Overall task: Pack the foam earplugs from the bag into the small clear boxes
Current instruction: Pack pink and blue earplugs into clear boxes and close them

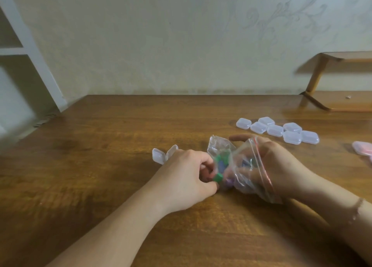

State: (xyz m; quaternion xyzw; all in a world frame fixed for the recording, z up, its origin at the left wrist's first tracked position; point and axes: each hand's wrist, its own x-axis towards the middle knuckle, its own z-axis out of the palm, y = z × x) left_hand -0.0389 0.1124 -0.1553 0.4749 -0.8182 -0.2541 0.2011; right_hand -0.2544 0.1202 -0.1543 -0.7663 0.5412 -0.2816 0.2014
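place: home room | cues: patterned wallpaper (281, 21); wooden table (100, 166); wooden shelf (342, 101)

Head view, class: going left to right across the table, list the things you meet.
Open clear box → left hand → plastic bag of earplugs → right hand → cluster of closed clear boxes → pink-filled box at the right edge.

I see a glossy, varnished wooden table (100, 166) with visible grain. The bag (239, 166) is thin, crinkled clear plastic with a red zip strip. The small boxes (277, 130) are smooth, cloudy translucent plastic. The earplugs (278, 178) look matt, foamy.
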